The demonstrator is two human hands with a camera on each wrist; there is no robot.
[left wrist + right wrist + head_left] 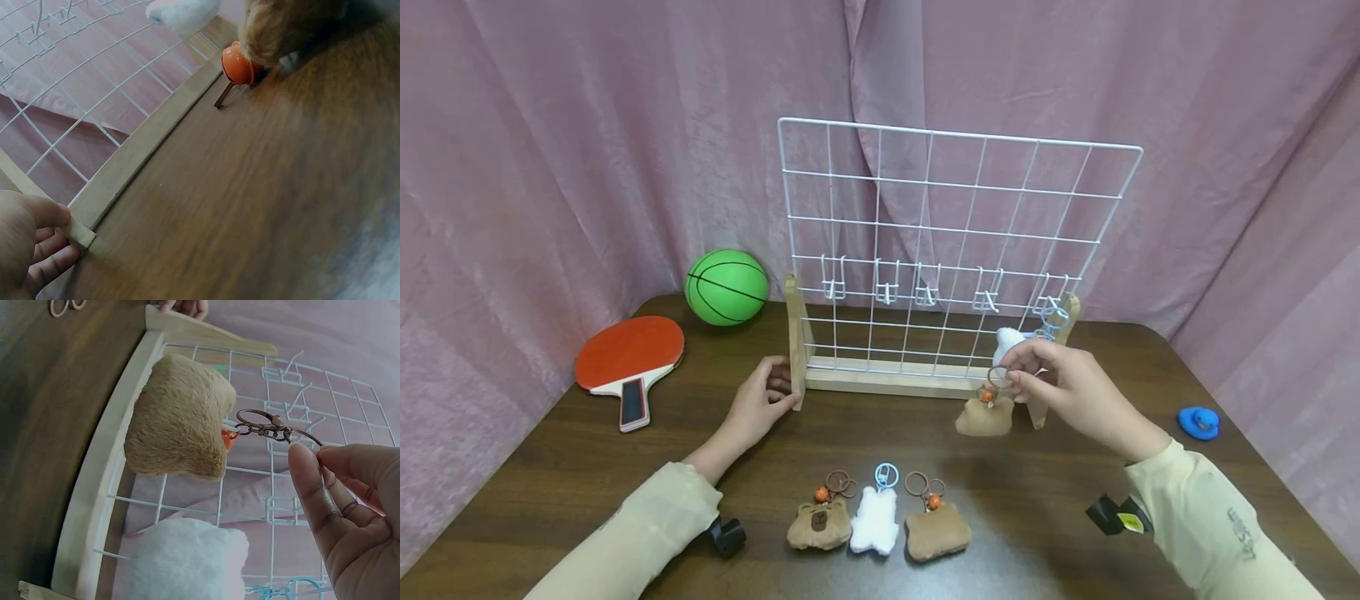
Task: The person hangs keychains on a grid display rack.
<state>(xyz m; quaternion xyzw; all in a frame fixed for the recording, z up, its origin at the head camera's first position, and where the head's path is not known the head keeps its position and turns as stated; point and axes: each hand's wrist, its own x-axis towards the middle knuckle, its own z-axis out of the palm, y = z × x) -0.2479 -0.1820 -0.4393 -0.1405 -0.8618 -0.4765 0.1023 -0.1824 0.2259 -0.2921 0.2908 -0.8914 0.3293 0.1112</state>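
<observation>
Pinching ring [307,434] of brown plush [985,418] with right hand [1063,382], four o'clock in head view.
Gripping rack [795,337] at eight o'clock with curled left hand [762,396].

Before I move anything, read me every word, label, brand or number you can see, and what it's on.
Dark lettering on the right sleeve: too small and slanted to read surely.
Yellow label on the black device beside that sleeve: any print is too small to read.
I can make out no other text.
</observation>
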